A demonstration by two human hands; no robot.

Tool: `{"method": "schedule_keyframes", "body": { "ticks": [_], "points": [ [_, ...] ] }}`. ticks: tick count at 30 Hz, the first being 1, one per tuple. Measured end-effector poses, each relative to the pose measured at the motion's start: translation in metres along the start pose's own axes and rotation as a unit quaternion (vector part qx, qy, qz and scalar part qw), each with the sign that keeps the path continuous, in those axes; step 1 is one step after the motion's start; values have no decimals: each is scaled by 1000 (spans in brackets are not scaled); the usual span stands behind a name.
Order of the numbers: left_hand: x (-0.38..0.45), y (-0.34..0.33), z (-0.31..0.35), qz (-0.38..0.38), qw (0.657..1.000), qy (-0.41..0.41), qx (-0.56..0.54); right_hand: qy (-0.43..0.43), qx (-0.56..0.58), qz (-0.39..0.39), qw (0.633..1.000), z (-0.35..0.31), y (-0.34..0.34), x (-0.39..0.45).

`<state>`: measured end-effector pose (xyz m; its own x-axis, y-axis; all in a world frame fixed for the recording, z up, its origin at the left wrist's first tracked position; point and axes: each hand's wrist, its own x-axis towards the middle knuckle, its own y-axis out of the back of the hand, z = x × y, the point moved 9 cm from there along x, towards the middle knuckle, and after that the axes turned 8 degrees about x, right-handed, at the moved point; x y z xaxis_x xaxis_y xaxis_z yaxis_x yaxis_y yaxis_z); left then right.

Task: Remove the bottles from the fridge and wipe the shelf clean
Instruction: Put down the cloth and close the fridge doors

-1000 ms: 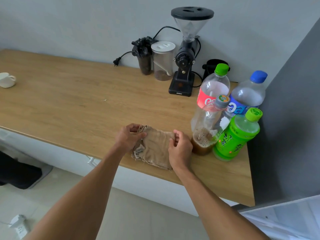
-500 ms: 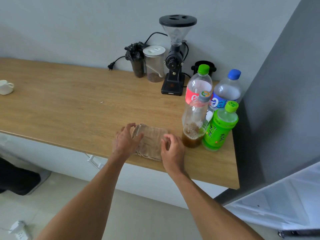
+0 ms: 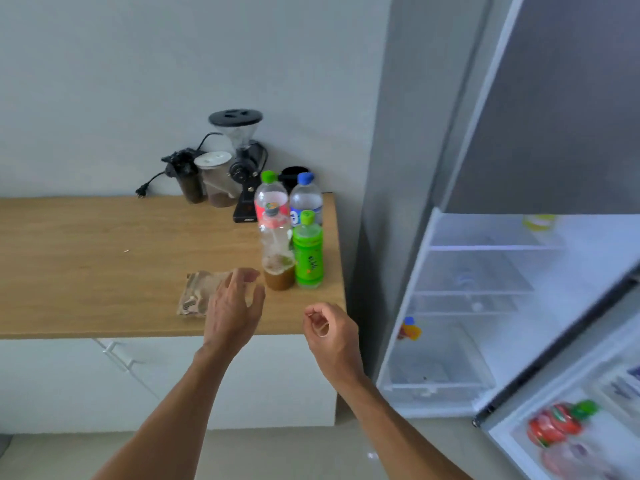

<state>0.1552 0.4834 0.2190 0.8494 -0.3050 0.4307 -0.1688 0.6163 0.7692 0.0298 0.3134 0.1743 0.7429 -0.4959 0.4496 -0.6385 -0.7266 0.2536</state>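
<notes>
Several bottles stand at the right end of the wooden counter (image 3: 86, 271): a green one (image 3: 308, 254), a clear one with brown liquid (image 3: 278, 258), a red-labelled one (image 3: 271, 199) and a blue-capped one (image 3: 306, 199). A folded beige cloth (image 3: 199, 292) lies on the counter. My left hand (image 3: 235, 306) hovers open over the cloth's right edge. My right hand (image 3: 329, 332) is off the counter's front corner, fingers curled, holding nothing. The fridge (image 3: 485, 306) stands open at right with bare glass shelves (image 3: 485, 249).
A coffee grinder (image 3: 242, 161), jars (image 3: 216, 181) and a black plug lie at the counter's back. Red-capped items (image 3: 554, 426) sit in the fridge door rack. White cabinets are under the counter. A small yellow item (image 3: 410, 329) sits in the fridge.
Both hands have let go of the cloth and lifted off it. The view has swung right, bringing the open fridge into sight.
</notes>
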Motion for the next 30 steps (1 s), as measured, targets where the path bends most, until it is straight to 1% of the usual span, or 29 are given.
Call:
{"method": "schedule_keyframes", "body": {
  "ticks": [6,9,14,17,21,24,26,30],
  "points": [
    [-19,-9,169,0,992,-116,-48,19,-52,27,998,-21,159,-48],
    [-26,-22,260,-1,980,-188,-65,34,-94,66,993,-27,245,-66],
    [-36,-44,406,-10,954,-287,-85,22,-152,144,978,-29,384,-77],
    [-36,-56,478,2,942,-325,-87,25,-186,176,966,-34,460,-71],
    [-24,-62,555,54,937,-343,-35,11,-208,181,961,-33,548,-46],
    [-11,-67,603,90,923,-374,1,-6,-219,179,959,-24,603,-21],
    [0,-72,629,112,910,-397,40,-25,-235,182,955,-15,636,-6],
    [17,-83,658,149,883,-428,123,-67,-313,177,931,5,695,16]
  ]
}}
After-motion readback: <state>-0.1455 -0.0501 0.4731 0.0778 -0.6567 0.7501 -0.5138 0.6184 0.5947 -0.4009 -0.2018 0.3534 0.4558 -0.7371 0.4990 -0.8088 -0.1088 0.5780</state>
